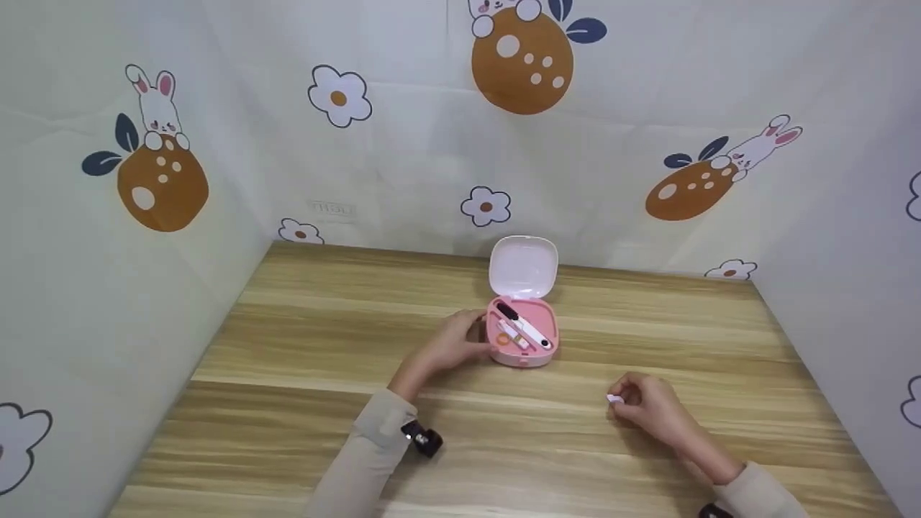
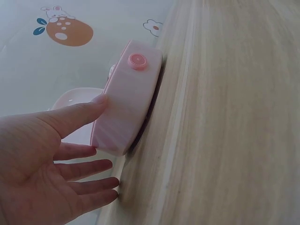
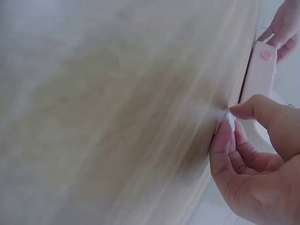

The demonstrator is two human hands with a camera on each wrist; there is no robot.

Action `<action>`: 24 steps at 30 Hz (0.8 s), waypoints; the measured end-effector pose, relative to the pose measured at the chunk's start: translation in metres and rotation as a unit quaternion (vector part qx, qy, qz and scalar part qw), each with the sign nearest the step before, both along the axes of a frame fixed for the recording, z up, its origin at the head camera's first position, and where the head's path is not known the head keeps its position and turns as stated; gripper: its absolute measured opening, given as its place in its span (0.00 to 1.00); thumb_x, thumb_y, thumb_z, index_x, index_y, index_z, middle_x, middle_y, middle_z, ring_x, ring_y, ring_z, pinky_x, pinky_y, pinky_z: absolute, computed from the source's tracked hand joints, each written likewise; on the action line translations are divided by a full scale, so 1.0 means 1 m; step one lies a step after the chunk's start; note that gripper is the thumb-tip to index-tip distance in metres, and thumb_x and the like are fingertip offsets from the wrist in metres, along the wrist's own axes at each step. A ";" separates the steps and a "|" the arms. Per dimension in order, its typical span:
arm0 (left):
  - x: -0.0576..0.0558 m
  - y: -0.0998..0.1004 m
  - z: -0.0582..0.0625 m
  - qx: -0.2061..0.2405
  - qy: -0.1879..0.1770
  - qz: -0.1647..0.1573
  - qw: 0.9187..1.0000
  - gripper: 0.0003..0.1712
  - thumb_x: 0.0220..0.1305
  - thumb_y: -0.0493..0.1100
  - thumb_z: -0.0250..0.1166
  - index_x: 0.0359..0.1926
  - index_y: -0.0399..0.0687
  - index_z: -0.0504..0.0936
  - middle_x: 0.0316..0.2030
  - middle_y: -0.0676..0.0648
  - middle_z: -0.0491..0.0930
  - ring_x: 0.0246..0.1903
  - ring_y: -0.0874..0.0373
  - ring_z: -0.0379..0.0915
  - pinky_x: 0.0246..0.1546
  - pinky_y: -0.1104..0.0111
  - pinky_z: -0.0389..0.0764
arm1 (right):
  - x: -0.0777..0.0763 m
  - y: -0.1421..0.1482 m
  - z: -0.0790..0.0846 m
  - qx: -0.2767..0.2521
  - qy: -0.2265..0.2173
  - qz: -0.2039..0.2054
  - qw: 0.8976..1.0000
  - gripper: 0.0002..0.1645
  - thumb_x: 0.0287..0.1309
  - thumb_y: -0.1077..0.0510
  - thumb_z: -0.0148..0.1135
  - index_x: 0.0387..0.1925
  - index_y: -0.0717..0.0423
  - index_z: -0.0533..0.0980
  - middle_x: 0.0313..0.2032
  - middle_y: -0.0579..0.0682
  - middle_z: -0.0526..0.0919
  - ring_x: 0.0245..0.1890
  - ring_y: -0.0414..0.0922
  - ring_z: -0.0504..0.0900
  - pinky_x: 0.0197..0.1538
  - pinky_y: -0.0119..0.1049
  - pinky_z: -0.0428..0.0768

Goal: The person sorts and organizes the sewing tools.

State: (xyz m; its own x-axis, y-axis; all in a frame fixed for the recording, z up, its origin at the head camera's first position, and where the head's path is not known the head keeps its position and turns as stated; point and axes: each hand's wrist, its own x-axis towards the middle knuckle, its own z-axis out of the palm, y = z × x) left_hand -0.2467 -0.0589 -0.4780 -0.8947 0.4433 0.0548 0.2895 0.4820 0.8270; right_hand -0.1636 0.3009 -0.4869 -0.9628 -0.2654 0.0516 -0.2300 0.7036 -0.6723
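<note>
A small pink-and-white box (image 1: pixel 523 358) stands on the table, its white lid (image 1: pixel 524 266) raised at the back. Inside lie a white-handled tool with a dark end (image 1: pixel 534 334), a small pink-and-white strip (image 1: pixel 512 332) and an orange ring-like piece (image 1: pixel 502 339). My left hand (image 1: pixel 452 342) is at the box's left side; in the left wrist view its thumb (image 2: pixel 79 116) touches the box's edge and the other fingers stretch out. To the right of the box, my right hand (image 1: pixel 651 406) pinches a small white piece (image 1: pixel 614 398) between thumb and finger, mostly hidden, its kind unclear.
The wood-grain table (image 1: pixel 288 324) meets a printed cloth wall (image 1: pixel 410 165) close behind the lid. More cloth walls stand at left and right. A black wrist camera (image 1: pixel 424 439) sits on the left sleeve.
</note>
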 end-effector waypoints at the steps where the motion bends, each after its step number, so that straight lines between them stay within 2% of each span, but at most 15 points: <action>1: 0.000 0.000 0.000 -0.001 0.000 0.001 1.000 0.40 0.66 0.42 0.75 0.74 0.35 0.71 0.66 0.33 0.77 0.68 0.38 0.70 0.75 0.47 0.68 | -0.001 0.000 0.000 -0.006 -0.001 0.004 1.000 0.06 0.53 0.71 0.72 0.34 0.65 0.82 0.28 0.49 0.85 0.27 0.32 0.77 0.30 0.25 0.78; 9: 0.000 0.001 0.000 -0.008 -0.007 0.003 1.000 0.40 0.66 0.43 0.75 0.74 0.34 0.71 0.66 0.32 0.77 0.68 0.39 0.71 0.75 0.47 0.69 | -0.008 0.003 0.002 -0.041 -0.009 0.033 0.999 0.03 0.60 0.70 0.71 0.35 0.69 0.83 0.30 0.53 0.87 0.29 0.32 0.79 0.32 0.25 0.80; 16: 0.000 0.000 0.000 -0.007 -0.013 0.005 1.000 0.42 0.66 0.43 0.75 0.75 0.35 0.69 0.66 0.32 0.76 0.68 0.39 0.70 0.75 0.48 0.68 | -0.014 0.003 0.006 -0.055 -0.012 0.014 0.998 0.03 0.63 0.70 0.69 0.36 0.69 0.84 0.32 0.55 0.88 0.29 0.31 0.79 0.33 0.24 0.80; 24: 0.000 0.000 0.001 -0.014 -0.003 0.005 1.000 0.40 0.67 0.44 0.75 0.74 0.34 0.71 0.67 0.32 0.76 0.69 0.38 0.70 0.76 0.47 0.67 | -0.018 -0.001 0.012 -0.082 -0.016 -0.001 0.997 0.05 0.64 0.71 0.68 0.38 0.74 0.83 0.33 0.60 0.89 0.29 0.34 0.82 0.32 0.24 0.81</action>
State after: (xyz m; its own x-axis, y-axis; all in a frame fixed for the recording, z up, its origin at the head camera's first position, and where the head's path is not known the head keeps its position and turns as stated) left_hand -0.2469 -0.0590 -0.4765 -0.8992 0.4360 0.0366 0.2796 0.5081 0.8147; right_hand -0.1820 0.2995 -0.4749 -0.9652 -0.2538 0.0631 -0.2051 0.5847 -0.7849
